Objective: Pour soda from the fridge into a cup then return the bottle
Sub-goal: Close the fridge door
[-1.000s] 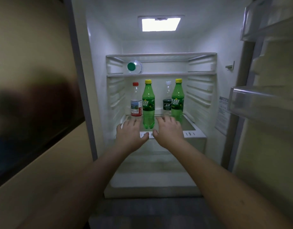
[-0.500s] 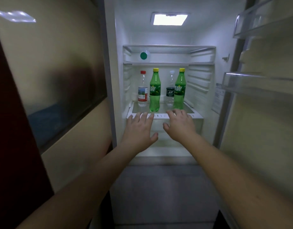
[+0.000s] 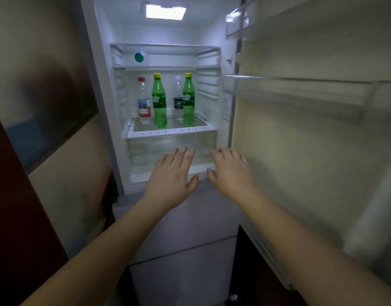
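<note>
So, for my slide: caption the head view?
Both open hands, left hand and right hand, held below two green soda bottles in the open fridge.

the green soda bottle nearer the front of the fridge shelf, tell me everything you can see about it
The green translucent plastic soda bottle with a yellow screw cap stands upright on the glass fridge shelf, near its front edge. A green label with pale lettering wraps its middle; the text is too blurred to read. The cap is on. It stands just right of a clear bottle with a red cap, in front and left of a second green bottle. Neither hand touches it; both hover lower, by the drawer.
</note>
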{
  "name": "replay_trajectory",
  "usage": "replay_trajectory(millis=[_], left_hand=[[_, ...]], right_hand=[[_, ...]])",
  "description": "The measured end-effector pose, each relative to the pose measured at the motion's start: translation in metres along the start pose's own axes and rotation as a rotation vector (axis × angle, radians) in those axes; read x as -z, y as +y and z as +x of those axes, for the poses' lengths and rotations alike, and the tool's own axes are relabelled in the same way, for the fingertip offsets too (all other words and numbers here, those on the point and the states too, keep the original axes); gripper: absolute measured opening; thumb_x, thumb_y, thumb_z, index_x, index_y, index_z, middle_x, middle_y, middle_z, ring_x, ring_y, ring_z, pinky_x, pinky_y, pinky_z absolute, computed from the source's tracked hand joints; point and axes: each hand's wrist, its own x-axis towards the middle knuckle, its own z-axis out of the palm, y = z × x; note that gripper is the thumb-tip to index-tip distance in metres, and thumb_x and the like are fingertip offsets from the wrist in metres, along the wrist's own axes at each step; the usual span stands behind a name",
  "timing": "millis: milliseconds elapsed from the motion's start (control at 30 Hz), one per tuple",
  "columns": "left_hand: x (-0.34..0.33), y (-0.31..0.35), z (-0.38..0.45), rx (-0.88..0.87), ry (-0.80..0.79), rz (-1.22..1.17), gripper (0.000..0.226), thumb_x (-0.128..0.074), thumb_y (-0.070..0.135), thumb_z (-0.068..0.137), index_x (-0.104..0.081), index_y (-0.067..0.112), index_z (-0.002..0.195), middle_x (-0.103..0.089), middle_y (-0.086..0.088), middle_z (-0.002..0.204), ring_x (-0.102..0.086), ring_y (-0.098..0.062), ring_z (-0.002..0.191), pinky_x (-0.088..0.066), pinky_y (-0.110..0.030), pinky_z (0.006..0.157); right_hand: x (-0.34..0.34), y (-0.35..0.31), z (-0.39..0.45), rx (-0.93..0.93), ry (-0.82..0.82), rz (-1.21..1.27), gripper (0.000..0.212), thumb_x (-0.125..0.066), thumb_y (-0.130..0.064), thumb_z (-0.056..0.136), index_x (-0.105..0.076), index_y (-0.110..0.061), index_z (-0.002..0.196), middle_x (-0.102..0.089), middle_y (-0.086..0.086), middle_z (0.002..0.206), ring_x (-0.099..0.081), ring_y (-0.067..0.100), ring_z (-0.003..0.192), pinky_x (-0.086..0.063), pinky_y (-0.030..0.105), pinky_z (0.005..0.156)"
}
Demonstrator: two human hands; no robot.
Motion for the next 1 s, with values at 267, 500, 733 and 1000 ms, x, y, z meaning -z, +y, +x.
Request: replay_trajectory(millis=[267, 500, 733, 1000], left_hand=[[0.037, 0.091, -0.031, -0.055, 0.022, -0.078, 0.059, -0.041, 0.043, 0.085, -0.057, 0.01, 0.131, -0.063, -0.011, 0.122, -0.063, -0.03, 0.107, -0.05, -0.039, 0.086], [0.074, 0.2, -0.054, -0.091, 0.021, -0.124, 0.057, -0.039, 0.043, 0.088, -0.057, 0.009, 0.129, -0.062, -0.011, 0.124, -0.06, -0.03, 0.11, -0.047, -0.042, 0.09], [0.106, 0.266, -0.076, -0.1, 0.022, -0.085, 0.054, -0.038, 0.041, 0.087, -0.058, 0.008, 0.126, -0.061, -0.01, 0.124, -0.058, -0.029, 0.113, -0.046, -0.042, 0.091], [0.122, 0.298, -0.078, -0.089, 0.024, -0.042, 0.054, -0.042, 0.041, 0.089, -0.053, 0.018, 0.136, -0.061, -0.007, 0.127, -0.058, -0.028, 0.114, -0.045, -0.042, 0.092]], right_hand=[[0.07, 0.046, -0.086, -0.001, 0.051, -0.009, 0.05, -0.057, -0.038, 0.082, -0.054, -0.015, 0.126, -0.056, 0.009, 0.125, -0.05, 0.03, 0.113, -0.038, 0.041, 0.094], [0.144, 0.081, -0.177, 0.076, 0.115, 0.07, 0.049, -0.06, -0.037, 0.082, -0.057, -0.015, 0.125, -0.056, 0.008, 0.127, -0.051, 0.028, 0.116, -0.041, 0.039, 0.096], [0.184, 0.112, -0.23, 0.13, 0.1, 0.081, 0.047, -0.059, -0.035, 0.086, -0.055, -0.015, 0.129, -0.053, 0.007, 0.132, -0.044, 0.025, 0.125, -0.032, 0.038, 0.105], [0.214, 0.164, -0.263, 0.023, 0.253, 0.051, 0.049, -0.055, -0.033, 0.089, -0.048, -0.018, 0.135, -0.046, 0.005, 0.139, -0.04, 0.024, 0.128, -0.033, 0.041, 0.104]])
